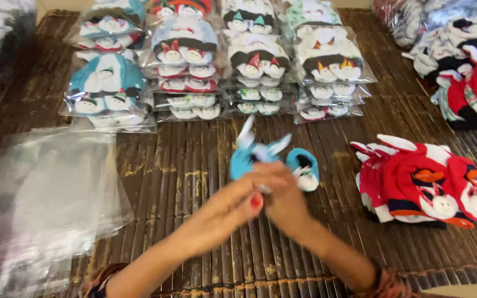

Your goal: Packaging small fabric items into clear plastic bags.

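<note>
While both my left hand [233, 207] and right hand [285, 198] pinch the blue sock set [274, 160] at centre frame, I judge aligned edges matter before bagging.

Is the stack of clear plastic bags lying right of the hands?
No, the stack of clear plastic bags lies left of both hands, on the dark slatted mat.

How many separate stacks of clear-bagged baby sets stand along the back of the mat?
4, side by side: a teal-and-white stack at left, a red-trimmed one next, a black-trimmed one, then an orange-accented one at right. Further stacks beyond the top edge may be hidden.
</note>
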